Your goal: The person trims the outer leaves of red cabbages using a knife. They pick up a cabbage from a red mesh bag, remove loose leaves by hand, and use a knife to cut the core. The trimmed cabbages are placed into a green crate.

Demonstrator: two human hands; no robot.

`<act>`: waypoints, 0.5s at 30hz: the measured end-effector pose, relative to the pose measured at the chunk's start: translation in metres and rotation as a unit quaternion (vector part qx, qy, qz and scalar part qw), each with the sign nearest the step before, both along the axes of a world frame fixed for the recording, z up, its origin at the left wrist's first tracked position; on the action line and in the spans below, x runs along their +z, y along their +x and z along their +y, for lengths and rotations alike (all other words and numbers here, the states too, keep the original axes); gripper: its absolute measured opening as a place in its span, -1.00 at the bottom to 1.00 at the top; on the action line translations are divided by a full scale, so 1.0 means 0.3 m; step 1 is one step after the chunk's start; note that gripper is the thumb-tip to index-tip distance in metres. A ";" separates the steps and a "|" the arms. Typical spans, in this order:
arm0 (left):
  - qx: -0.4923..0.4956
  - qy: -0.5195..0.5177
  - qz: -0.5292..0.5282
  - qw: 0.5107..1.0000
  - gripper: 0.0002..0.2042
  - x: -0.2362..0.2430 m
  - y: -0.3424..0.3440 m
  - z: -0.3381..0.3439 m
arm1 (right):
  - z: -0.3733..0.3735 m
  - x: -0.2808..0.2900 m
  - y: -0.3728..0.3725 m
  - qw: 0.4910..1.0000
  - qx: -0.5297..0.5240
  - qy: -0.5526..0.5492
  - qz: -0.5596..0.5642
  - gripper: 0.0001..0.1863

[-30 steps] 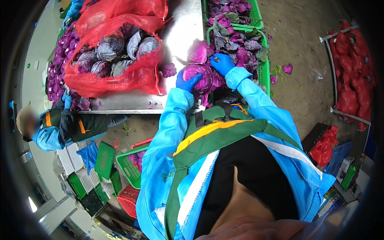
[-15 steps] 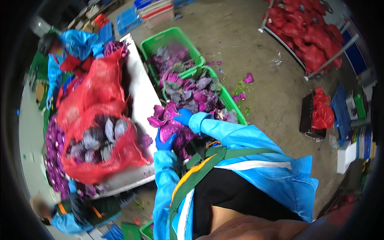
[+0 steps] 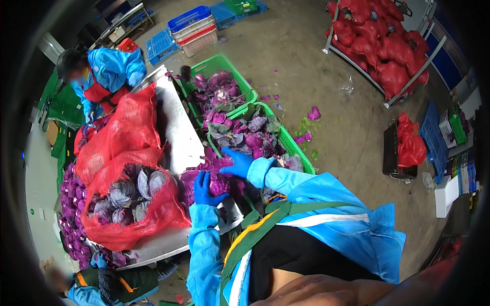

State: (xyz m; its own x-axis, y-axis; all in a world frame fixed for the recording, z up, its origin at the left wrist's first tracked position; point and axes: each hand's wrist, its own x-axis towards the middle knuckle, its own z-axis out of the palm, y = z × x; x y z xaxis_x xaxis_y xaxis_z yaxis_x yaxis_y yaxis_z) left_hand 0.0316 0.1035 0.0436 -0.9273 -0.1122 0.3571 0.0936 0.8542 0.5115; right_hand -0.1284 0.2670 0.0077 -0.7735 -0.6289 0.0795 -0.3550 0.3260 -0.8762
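Note:
My left hand point(image 3: 206, 190), in a blue glove, rests with spread fingers against a purple cabbage point(image 3: 218, 182) at the table's near corner. To its right, my right hand point(image 3: 237, 164) has its gloved fingers stretched out over the cabbage's loose outer leaves; whether it touches them I cannot tell. Beyond that hand stands a green crate point(image 3: 296, 145) heaped with purple and grey-green leaves point(image 3: 250, 135). On the metal table point(image 3: 178, 130), left of my hands, a torn-open red mesh sack point(image 3: 138, 232) shows several whole cabbages point(image 3: 122, 193).
Another green crate point(image 3: 212, 64) of leaves stands farther off. One co-worker point(image 3: 109, 71) is across the table, another point(image 3: 109, 283) at its near left. Trimmed cabbages point(image 3: 74, 204) line the table's left side. Scraps point(image 3: 314, 113) lie on the floor; red sacks point(image 3: 377, 46) fill a rack.
My fingers have opened from around the cabbage and its flared leaves. The cabbage now sits lower, by the table corner. The far co-worker's arm has shifted, and my view has tilted slightly.

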 end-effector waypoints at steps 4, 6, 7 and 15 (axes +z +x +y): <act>-0.024 0.104 0.021 0.994 0.09 -0.107 -0.010 -0.031 | -0.129 -0.019 -0.025 0.917 0.251 0.123 -0.283 -0.07; 0.072 0.314 0.052 0.945 0.04 -0.142 -0.003 -0.008 | -0.130 -0.176 -0.031 0.985 0.171 0.036 0.009 -0.27; 0.176 0.408 0.041 0.895 0.03 -0.259 0.036 -0.046 | -0.144 -0.081 -0.043 0.959 0.255 0.114 -0.050 -0.24; 0.352 0.378 -0.033 0.855 -0.20 -0.205 0.102 0.094 | -0.098 -0.097 0.047 0.981 0.159 -0.043 -0.099 -0.62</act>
State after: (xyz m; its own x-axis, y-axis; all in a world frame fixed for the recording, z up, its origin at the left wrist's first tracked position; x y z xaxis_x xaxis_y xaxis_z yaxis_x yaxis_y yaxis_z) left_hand 0.0622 0.1318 -0.0180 -0.5500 -0.8271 -0.1157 -0.3587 0.1089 0.9271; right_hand -0.1143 0.2375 -0.0214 -0.5446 -0.8386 0.0104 -0.2459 0.1478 -0.9580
